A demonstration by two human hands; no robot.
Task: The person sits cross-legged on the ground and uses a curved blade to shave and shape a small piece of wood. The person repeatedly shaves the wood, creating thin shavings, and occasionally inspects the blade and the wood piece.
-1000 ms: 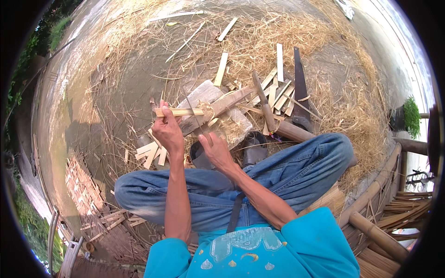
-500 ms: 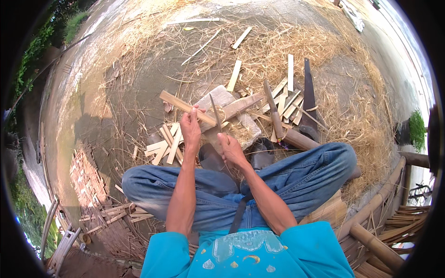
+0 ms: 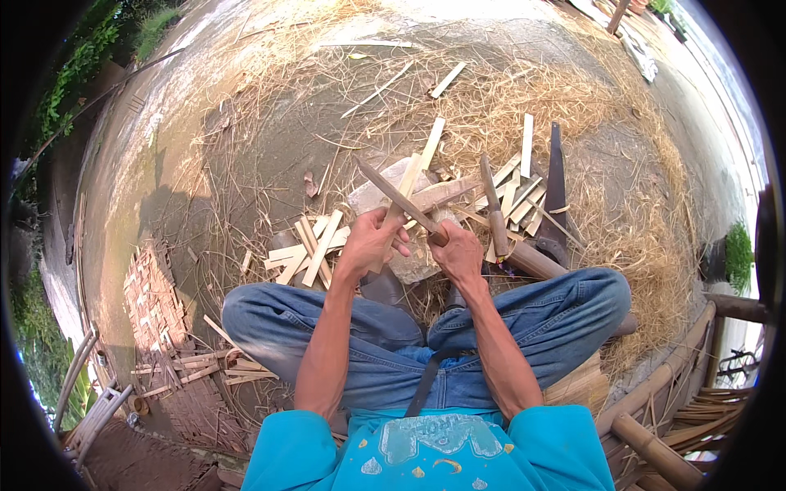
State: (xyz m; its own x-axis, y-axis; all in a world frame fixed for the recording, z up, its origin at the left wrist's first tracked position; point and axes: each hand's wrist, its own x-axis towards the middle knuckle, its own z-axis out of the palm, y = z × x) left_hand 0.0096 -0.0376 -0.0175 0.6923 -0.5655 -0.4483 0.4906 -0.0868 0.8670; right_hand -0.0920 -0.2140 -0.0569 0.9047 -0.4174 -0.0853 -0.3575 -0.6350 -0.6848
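My left hand [image 3: 366,245] grips a flat pale bamboo strip [image 3: 412,176], which stands slanted with its upper end pointing away from me. My right hand [image 3: 460,255] is closed round the handle of a long knife [image 3: 383,184]. Its dark blade points to the far left and crosses the strip just above my left fingers. I cannot tell if blade and strip touch. Beneath both hands lie a pale stone block [image 3: 360,199] and a wooden piece [image 3: 446,193] resting on it.
Cut bamboo strips [image 3: 323,248] are heaped left of the block, with more strips [image 3: 524,192] on the right. A dark-bladed saw [image 3: 557,176], a wooden-handled tool [image 3: 495,217] and a bamboo pole [image 3: 536,259] lie to the right. Straw shavings [image 3: 606,221] cover much of the ground.
The strip has swung from lying crosswise to pointing away from me. The knife has tipped over to the left, its blade now across the strip. My right hand has moved right.
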